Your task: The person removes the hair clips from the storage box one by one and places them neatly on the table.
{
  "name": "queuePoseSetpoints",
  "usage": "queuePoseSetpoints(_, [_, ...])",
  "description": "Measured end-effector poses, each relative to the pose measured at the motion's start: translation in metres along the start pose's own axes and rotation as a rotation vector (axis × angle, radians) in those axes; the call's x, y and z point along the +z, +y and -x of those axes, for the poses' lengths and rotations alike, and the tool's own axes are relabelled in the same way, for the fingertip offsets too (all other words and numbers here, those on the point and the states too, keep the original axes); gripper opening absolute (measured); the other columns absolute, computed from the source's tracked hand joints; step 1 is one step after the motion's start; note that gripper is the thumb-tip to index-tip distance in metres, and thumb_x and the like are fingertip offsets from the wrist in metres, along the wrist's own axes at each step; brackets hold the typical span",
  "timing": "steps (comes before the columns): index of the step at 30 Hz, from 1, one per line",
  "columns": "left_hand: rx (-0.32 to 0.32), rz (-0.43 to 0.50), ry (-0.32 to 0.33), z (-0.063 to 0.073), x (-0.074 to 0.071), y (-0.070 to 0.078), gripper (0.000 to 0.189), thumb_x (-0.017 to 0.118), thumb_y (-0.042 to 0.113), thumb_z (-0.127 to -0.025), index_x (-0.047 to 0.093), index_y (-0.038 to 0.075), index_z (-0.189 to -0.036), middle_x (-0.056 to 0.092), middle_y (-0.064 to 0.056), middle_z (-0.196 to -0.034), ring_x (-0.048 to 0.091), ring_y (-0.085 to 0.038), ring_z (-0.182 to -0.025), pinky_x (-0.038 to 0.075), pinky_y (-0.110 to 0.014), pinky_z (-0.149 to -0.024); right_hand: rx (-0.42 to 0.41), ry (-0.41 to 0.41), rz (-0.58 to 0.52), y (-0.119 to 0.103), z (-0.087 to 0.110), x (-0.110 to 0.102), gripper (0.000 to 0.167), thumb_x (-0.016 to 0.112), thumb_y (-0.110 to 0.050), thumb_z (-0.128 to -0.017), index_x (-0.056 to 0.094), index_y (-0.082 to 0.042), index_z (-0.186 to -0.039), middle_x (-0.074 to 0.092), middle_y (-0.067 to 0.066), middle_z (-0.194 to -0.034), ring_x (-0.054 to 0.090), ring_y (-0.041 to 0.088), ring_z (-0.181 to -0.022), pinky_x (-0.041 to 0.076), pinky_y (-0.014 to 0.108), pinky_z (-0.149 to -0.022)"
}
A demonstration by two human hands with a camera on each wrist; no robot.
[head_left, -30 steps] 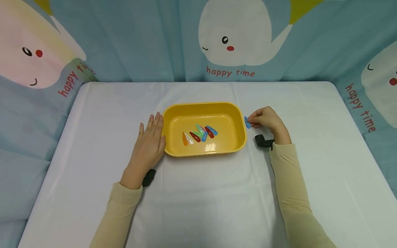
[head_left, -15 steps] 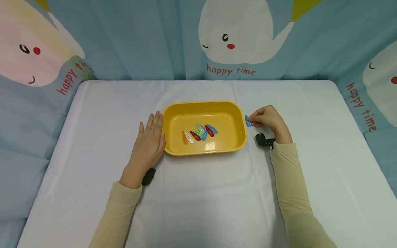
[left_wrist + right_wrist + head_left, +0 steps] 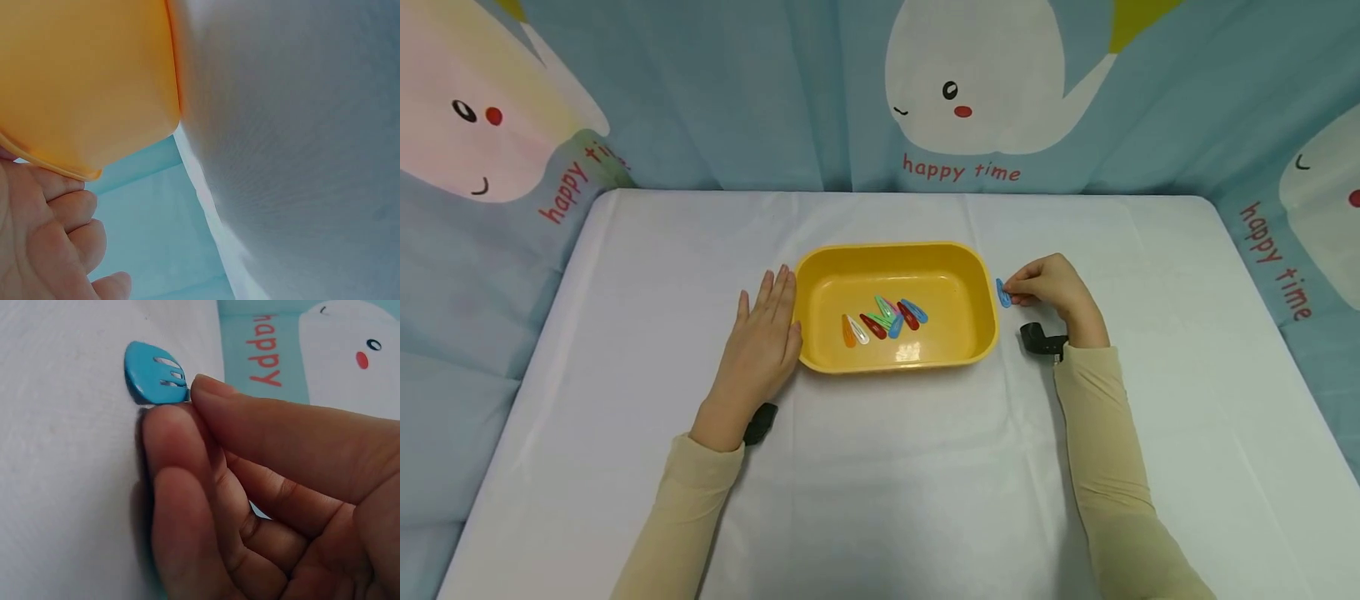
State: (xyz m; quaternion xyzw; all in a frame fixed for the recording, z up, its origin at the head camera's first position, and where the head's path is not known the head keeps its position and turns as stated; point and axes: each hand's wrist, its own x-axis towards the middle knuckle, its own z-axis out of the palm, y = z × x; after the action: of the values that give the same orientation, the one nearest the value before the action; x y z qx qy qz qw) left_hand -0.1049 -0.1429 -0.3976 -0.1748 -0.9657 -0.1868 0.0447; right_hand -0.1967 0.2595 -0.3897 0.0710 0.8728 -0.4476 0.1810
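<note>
A yellow basin stands on the white table, with several snap hair clips in orange, white, red, green, pink and blue lying on its floor. My left hand rests flat against the basin's left rim, fingers straight; the left wrist view has its fingertips touching the rim from outside. Just off the basin's right side, my right hand pinches a blue hair clip between thumb and fingers. In the right wrist view the clip is close to the tabletop; whether it touches the cloth I cannot tell.
The white-covered table reaches back to a pale blue curtain printed with whales. A black wrist camera sits at the right wrist, another black camera at the left.
The hands, basin and clips keep their places relative to each other; the head view has shifted slightly. The blue hair clip stays pinched in my right hand.
</note>
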Motion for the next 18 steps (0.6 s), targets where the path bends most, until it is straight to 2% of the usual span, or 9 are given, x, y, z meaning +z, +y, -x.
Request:
queuePoseSetpoints(6, [0.001, 0.006, -0.004, -0.0010, -0.0002, 0.0004, 0.057, 0.032, 0.020, -0.100, 0.015, -0.002, -0.149, 0.012, -0.013, -0.156, 0.004, -0.026, -0.143, 0.003, -0.052, -0.113, 0.009, -0.017, -0.021, 0.0002, 0.0015, -0.0031, 0.028, 0.070, -0.011, -0.085, 0.067, 0.013, -0.098, 0.068, 0.002, -0.071, 0.062, 0.008, -0.061, 0.053, 0.021, -0.060])
queuePoseSetpoints(12, [-0.004, 0.005, -0.016, -0.0002, -0.0006, 0.0007, 0.057, 0.032, 0.021, -0.100, 0.015, -0.002, -0.149, 0.012, -0.013, -0.156, 0.005, -0.027, -0.143, 0.004, -0.052, -0.112, 0.017, -0.030, -0.061, 0.0023, 0.0007, -0.0039, 0.025, 0.069, -0.010, -0.085, 0.068, 0.013, -0.097, 0.068, 0.002, -0.071, 0.064, 0.009, -0.061, 0.054, 0.022, -0.061])
queuePoseSetpoints(18, [0.007, 0.004, 0.000, -0.0005, -0.0007, 0.0008, 0.057, 0.031, 0.021, -0.100, 0.015, -0.003, -0.149, 0.013, -0.014, -0.155, 0.006, -0.028, -0.143, 0.005, -0.053, -0.112, 0.018, -0.021, -0.078, 0.0029, -0.0001, -0.0043, 0.022, 0.069, -0.009, -0.085, 0.069, 0.011, -0.095, 0.068, 0.002, -0.071, 0.064, 0.009, -0.062, 0.054, 0.023, -0.062])
